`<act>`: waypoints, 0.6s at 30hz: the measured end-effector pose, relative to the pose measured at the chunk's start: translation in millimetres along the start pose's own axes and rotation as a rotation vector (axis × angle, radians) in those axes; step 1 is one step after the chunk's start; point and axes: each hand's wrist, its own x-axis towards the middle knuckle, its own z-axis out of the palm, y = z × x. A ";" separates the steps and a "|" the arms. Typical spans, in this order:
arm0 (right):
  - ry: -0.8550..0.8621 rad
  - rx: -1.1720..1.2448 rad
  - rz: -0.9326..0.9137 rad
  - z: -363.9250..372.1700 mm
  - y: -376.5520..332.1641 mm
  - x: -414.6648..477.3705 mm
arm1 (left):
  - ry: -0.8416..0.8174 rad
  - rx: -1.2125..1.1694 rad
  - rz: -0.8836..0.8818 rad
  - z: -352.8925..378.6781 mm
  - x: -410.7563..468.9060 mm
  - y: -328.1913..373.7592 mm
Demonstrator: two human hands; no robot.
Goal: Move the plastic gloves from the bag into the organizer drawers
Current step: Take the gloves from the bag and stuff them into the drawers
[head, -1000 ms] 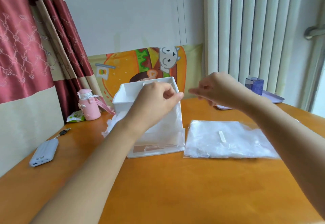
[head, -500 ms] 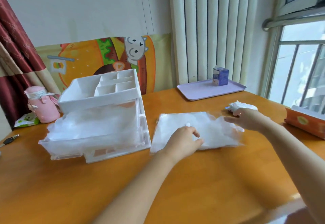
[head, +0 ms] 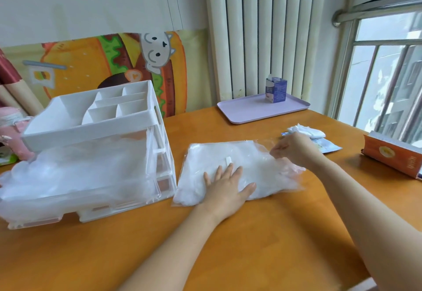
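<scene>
Both hands are now off the organizer (head: pixel 91 117) and on the bag (head: pixel 201 153) of plastic gloves (head: pixel 269 176) beside it — left hand (head: pixel 228 183) pressing flat, fingers straight, right hand (head: pixel 294 149) pinching the bag's right end — so anchor firmly and draw gloves out slowly.

Orange wooden table (head: pixel 274 233) — things lie mostly along its far half.
A white drawer organizer (head: pixel 91 117) stands at left, a clear bag (head: pixel 205 153) flat just beside it; beyond lie a lilac tray (head: pixel 239 112), a packet (head: pixel 328 145) and an orange box (head: pixel 392 156) — a pink bottle (head: pixel 13 135) at far left.
</scene>
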 end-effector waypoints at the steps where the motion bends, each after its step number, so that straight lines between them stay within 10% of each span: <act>1: 0.001 -0.014 0.001 -0.3 -1.4 2.0 | -0.001 0.003 -0.002 0.1 -0.2 -0.7; 8: -0.190 -0.164 -0.016 -7.8 -8.0 10.4 | -0.010 -0.001 -0.008 0.9 -0.2 -2.1; 18: 0.012 -0.134 -0.054 -23.1 -35.4 6.1 | 0.001 -0.027 0.001 3.9 0.3 -5.0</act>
